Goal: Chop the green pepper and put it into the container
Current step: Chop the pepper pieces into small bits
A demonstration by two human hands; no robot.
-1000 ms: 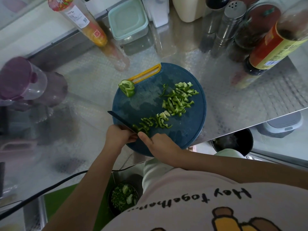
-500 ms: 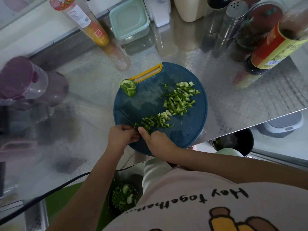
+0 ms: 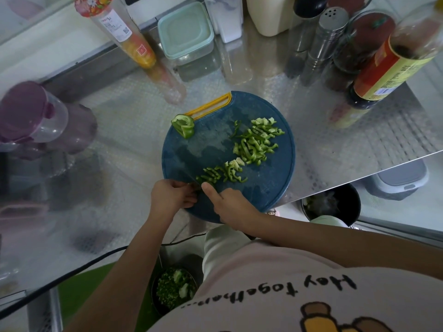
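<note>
The knife (image 3: pixel 181 170), lifted a second ago, now blurs low over the near-left edge of the cutting board (image 3: pixel 263 188), so chopping continues. Left hand (image 3: pixel 172 195) pinches the green pepper stub (image 3: pixel 195 186); right hand (image 3: pixel 231 204) grips the knife; cut strips (image 3: pixel 256 144) lie mid-board

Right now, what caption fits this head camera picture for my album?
Left hand and right hand meet on the blue cutting board by green pepper strips; a pepper chunk lies farther back.
</note>
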